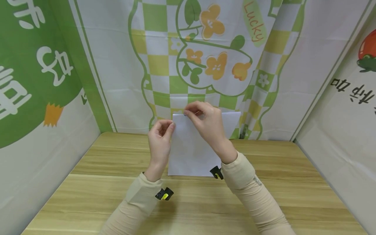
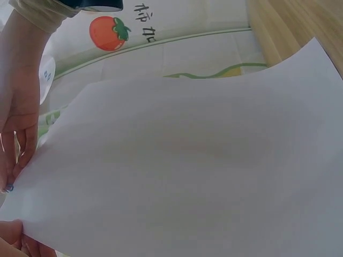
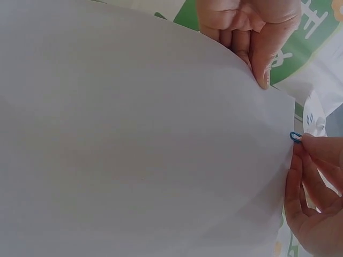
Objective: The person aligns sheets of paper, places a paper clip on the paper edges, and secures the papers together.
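Note:
A white sheet of paper [image 1: 192, 150] is held up off the wooden table, its upper edge farthest from me. My left hand [image 1: 159, 142] pinches its left edge near the top corner, thumb in front. At the top edge, my right hand [image 1: 210, 125] pinches a small blue paper clip [image 3: 295, 137] between thumb and index finger. The clip's loop overlaps the paper's edge in the right wrist view. The same blue clip [image 2: 9, 188] shows by the fingertips in the left wrist view. How far it is slid on, I cannot tell.
The wooden table [image 1: 97, 195] lies under both forearms. A green-and-white patterned curtain [image 1: 158, 62] hangs behind it, with printed cloth walls at both sides. A white rounded thing with blue marks [image 3: 314, 115] shows past the paper in the right wrist view.

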`<action>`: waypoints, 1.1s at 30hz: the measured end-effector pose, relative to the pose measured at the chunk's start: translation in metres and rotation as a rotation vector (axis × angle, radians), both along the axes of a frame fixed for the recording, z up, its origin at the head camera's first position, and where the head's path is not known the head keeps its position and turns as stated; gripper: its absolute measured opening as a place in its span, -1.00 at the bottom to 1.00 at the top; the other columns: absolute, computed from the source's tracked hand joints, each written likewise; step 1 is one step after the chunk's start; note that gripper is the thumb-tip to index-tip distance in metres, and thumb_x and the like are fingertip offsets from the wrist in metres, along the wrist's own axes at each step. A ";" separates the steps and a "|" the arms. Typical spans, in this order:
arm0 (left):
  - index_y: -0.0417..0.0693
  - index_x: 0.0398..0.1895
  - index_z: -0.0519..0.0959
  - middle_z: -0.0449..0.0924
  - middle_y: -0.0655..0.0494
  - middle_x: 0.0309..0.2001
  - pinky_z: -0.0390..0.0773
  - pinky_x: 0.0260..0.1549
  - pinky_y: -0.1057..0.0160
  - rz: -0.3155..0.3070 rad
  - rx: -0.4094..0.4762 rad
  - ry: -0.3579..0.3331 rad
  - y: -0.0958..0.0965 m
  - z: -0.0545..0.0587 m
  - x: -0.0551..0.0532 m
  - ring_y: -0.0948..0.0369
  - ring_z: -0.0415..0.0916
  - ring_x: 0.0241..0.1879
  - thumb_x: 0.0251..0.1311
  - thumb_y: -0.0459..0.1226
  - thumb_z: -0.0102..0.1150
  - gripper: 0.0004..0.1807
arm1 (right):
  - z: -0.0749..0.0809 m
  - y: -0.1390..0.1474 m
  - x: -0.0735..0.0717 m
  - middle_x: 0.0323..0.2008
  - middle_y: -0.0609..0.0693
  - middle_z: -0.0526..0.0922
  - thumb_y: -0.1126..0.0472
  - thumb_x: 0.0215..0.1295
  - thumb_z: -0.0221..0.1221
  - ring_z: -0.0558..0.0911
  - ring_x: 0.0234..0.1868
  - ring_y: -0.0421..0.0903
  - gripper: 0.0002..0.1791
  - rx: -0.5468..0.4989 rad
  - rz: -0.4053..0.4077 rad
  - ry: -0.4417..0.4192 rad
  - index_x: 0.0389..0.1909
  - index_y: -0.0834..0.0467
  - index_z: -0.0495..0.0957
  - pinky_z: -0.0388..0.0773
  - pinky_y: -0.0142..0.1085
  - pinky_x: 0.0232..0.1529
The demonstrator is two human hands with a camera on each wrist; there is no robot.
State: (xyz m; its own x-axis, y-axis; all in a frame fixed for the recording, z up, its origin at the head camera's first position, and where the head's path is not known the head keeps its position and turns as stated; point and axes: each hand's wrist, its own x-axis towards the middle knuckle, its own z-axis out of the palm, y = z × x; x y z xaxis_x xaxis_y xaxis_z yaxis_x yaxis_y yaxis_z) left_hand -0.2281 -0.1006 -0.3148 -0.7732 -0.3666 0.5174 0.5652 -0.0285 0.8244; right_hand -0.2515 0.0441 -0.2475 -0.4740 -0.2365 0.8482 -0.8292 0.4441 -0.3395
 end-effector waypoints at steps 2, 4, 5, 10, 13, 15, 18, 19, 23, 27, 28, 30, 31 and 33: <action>-0.43 -0.24 0.53 0.51 0.20 -0.39 0.41 -0.39 0.46 0.001 -0.001 0.001 0.000 0.000 0.000 0.31 0.43 -0.39 0.18 -0.42 0.20 -0.82 | 0.000 0.000 0.001 -0.42 -0.02 0.71 0.26 0.16 0.30 0.63 -0.38 -0.18 -0.94 0.003 -0.004 0.002 -0.36 0.17 0.66 0.57 -0.43 -0.30; -0.43 -0.24 0.53 0.51 0.21 -0.39 0.41 -0.39 0.46 0.000 -0.002 0.002 0.000 0.000 0.000 0.31 0.43 -0.39 0.18 -0.42 0.20 -0.82 | 0.000 0.001 0.001 -0.42 -0.02 0.71 0.27 0.16 0.30 0.62 -0.37 -0.17 -0.94 0.004 -0.005 0.002 -0.36 0.18 0.66 0.57 -0.43 -0.30; -0.43 -0.23 0.53 0.51 0.21 -0.40 0.41 -0.39 0.46 -0.001 -0.002 0.003 0.001 0.000 0.000 0.31 0.43 -0.39 0.18 -0.42 0.20 -0.82 | 0.000 0.001 0.001 -0.42 -0.02 0.72 0.27 0.16 0.30 0.62 -0.36 -0.17 -0.94 0.006 -0.007 0.004 -0.36 0.18 0.66 0.57 -0.43 -0.29; -0.43 -0.24 0.53 0.51 0.21 -0.40 0.40 -0.40 0.46 -0.003 -0.007 0.007 0.001 -0.001 0.000 0.31 0.42 -0.40 0.18 -0.42 0.20 -0.82 | -0.002 0.001 0.001 -0.41 -0.01 0.71 0.27 0.16 0.30 0.62 -0.34 -0.15 -0.94 0.017 -0.008 0.013 -0.35 0.17 0.66 0.57 -0.42 -0.28; -0.43 -0.24 0.53 0.51 0.21 -0.40 0.40 -0.41 0.46 -0.001 -0.006 0.014 0.001 -0.001 0.000 0.31 0.42 -0.41 0.17 -0.42 0.20 -0.82 | -0.002 0.001 0.001 -0.40 -0.02 0.71 0.27 0.16 0.30 0.61 -0.34 -0.15 -0.94 0.019 -0.006 0.020 -0.35 0.17 0.66 0.57 -0.42 -0.28; -0.43 -0.24 0.53 0.51 0.21 -0.40 0.40 -0.42 0.46 0.001 -0.003 0.019 0.001 -0.001 0.000 0.31 0.42 -0.41 0.17 -0.42 0.20 -0.82 | -0.003 0.002 0.000 -0.41 -0.02 0.71 0.26 0.16 0.30 0.61 -0.34 -0.16 -0.94 0.022 -0.006 0.025 -0.35 0.17 0.66 0.56 -0.42 -0.28; -0.41 -0.26 0.54 0.52 0.21 -0.41 0.40 -0.43 0.46 0.004 0.007 0.026 0.002 -0.001 0.000 0.32 0.42 -0.42 0.16 -0.43 0.21 -0.85 | -0.003 0.002 0.000 -0.41 -0.02 0.71 0.26 0.16 0.30 0.60 -0.33 -0.16 -0.94 0.023 -0.010 0.036 -0.36 0.17 0.66 0.56 -0.42 -0.27; -0.40 -0.27 0.54 0.52 0.22 -0.41 0.40 -0.43 0.46 0.005 0.009 0.027 0.002 0.000 0.000 0.32 0.42 -0.42 0.16 -0.44 0.21 -0.86 | -0.003 0.002 0.000 -0.41 -0.02 0.71 0.26 0.16 0.30 0.60 -0.33 -0.16 -0.94 0.023 -0.013 0.039 -0.36 0.17 0.66 0.56 -0.42 -0.27; -0.40 -0.27 0.54 0.51 0.23 -0.41 0.40 -0.43 0.46 0.010 0.006 0.026 0.003 0.000 0.000 0.32 0.42 -0.42 0.15 -0.43 0.22 -0.85 | -0.003 0.002 0.000 -0.41 -0.02 0.70 0.27 0.15 0.30 0.60 -0.33 -0.15 -0.95 0.023 -0.021 0.040 -0.37 0.16 0.67 0.55 -0.42 -0.27; -0.42 -0.26 0.53 0.51 0.21 -0.41 0.40 -0.43 0.46 0.010 0.000 0.027 0.002 0.000 0.000 0.31 0.42 -0.42 0.16 -0.43 0.21 -0.84 | -0.004 0.002 0.000 -0.41 -0.03 0.70 0.27 0.16 0.30 0.59 -0.32 -0.15 -0.96 0.028 -0.020 0.033 -0.38 0.16 0.66 0.55 -0.42 -0.25; -0.42 -0.26 0.53 0.51 0.21 -0.41 0.40 -0.43 0.46 0.010 0.001 0.028 0.002 0.000 0.000 0.31 0.42 -0.42 0.16 -0.43 0.21 -0.83 | -0.004 0.002 0.000 -0.41 -0.03 0.70 0.27 0.16 0.30 0.59 -0.31 -0.15 -0.96 0.031 -0.020 0.034 -0.37 0.16 0.66 0.55 -0.42 -0.25; -0.43 -0.26 0.53 0.51 0.21 -0.41 0.40 -0.43 0.47 0.009 0.000 0.026 0.002 -0.001 0.000 0.32 0.42 -0.42 0.17 -0.43 0.21 -0.83 | -0.004 0.002 0.000 -0.40 -0.03 0.70 0.27 0.17 0.29 0.59 -0.31 -0.15 -0.94 0.031 -0.018 0.039 -0.36 0.17 0.65 0.55 -0.42 -0.24; -0.43 -0.26 0.53 0.51 0.21 -0.41 0.40 -0.43 0.47 0.009 0.000 0.025 0.002 -0.001 0.000 0.32 0.42 -0.42 0.17 -0.43 0.21 -0.83 | -0.004 0.002 -0.001 -0.40 -0.03 0.70 0.27 0.17 0.29 0.59 -0.31 -0.15 -0.94 0.030 -0.016 0.042 -0.35 0.17 0.65 0.55 -0.42 -0.24; -0.44 -0.25 0.53 0.51 0.21 -0.41 0.40 -0.43 0.47 0.009 0.001 0.023 0.002 -0.001 -0.001 0.32 0.42 -0.42 0.17 -0.43 0.20 -0.83 | -0.005 0.002 -0.001 -0.40 -0.03 0.70 0.27 0.18 0.28 0.59 -0.31 -0.15 -0.93 0.027 -0.016 0.051 -0.34 0.18 0.64 0.55 -0.42 -0.24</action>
State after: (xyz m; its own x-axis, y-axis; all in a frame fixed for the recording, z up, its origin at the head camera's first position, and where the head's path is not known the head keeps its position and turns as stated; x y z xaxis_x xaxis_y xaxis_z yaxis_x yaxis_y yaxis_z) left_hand -0.2286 -0.0986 -0.3155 -0.7580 -0.3738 0.5345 0.5839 -0.0239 0.8114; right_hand -0.2523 0.0463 -0.2521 -0.4341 -0.2523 0.8648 -0.8380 0.4655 -0.2848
